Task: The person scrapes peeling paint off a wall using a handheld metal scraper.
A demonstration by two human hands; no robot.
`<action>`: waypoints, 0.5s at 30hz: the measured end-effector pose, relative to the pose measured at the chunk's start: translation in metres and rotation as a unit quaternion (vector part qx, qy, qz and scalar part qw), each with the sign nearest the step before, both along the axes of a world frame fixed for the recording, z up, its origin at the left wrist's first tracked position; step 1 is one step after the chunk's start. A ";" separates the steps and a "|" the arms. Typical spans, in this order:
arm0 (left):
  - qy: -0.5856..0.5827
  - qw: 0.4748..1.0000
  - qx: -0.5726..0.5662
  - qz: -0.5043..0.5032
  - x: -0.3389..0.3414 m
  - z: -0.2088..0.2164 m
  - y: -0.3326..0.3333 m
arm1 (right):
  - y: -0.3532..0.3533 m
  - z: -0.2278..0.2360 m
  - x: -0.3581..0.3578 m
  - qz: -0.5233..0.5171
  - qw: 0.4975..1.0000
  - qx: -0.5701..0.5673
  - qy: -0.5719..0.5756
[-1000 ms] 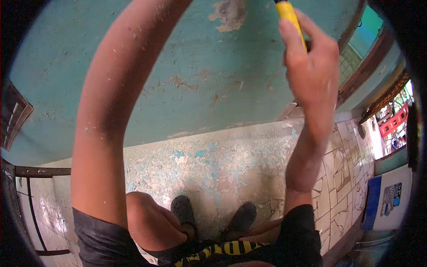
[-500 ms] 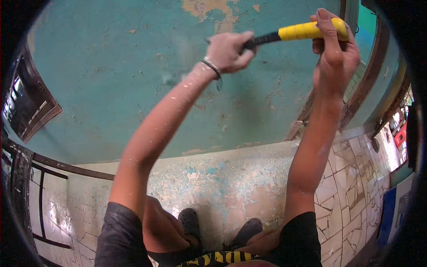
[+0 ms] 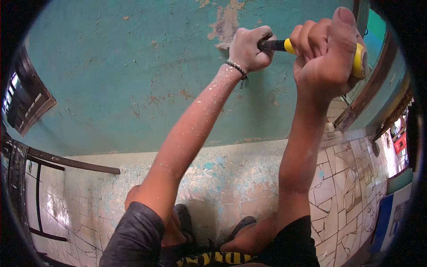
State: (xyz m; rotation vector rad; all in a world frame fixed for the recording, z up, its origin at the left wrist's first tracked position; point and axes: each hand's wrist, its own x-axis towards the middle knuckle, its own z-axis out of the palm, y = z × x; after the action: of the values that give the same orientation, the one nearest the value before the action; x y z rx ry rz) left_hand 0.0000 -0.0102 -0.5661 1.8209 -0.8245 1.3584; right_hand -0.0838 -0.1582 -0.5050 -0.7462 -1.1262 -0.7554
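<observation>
Drawing closer together than half a second ago, a person's left hand [image 3: 251,50] and right hand [image 3: 328,60] are gripping a yellow-and-black tool handle [image 3: 276,45] before a peeling teal wall [image 3: 178,80]. Left fingers are curling closed around its black shaft; right fingers are wrapping its yellow grip.

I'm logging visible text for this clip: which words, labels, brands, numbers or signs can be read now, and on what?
Dark shirt: yellow lettering across the front, at the lower edge; I won't copy it out.
Blue-and-white box: markings on its pale side, too blurred to read.
Black-and-yellow tool: no readable text.
</observation>
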 end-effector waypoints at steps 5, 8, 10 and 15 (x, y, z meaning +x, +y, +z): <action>0.042 0.999 0.007 0.026 0.003 -0.011 0.007 | 0.022 0.000 -0.017 -0.102 0.990 0.027 0.092; 0.086 0.995 0.009 0.046 0.004 -0.014 0.008 | 0.023 0.003 -0.012 0.015 0.995 0.066 0.070; 0.084 0.996 0.011 0.042 0.006 -0.010 0.013 | 0.041 0.009 -0.016 -0.101 0.985 0.104 0.096; 0.053 0.999 0.004 0.007 0.001 0.013 -0.015 | -0.013 0.025 0.016 -0.124 0.984 0.074 0.100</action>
State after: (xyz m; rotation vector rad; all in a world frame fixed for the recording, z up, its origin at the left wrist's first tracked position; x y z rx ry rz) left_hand 0.0012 -0.0248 -0.5527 1.8903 -0.7631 1.2571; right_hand -0.0682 -0.1708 -0.4797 -0.8251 -0.7954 -0.9420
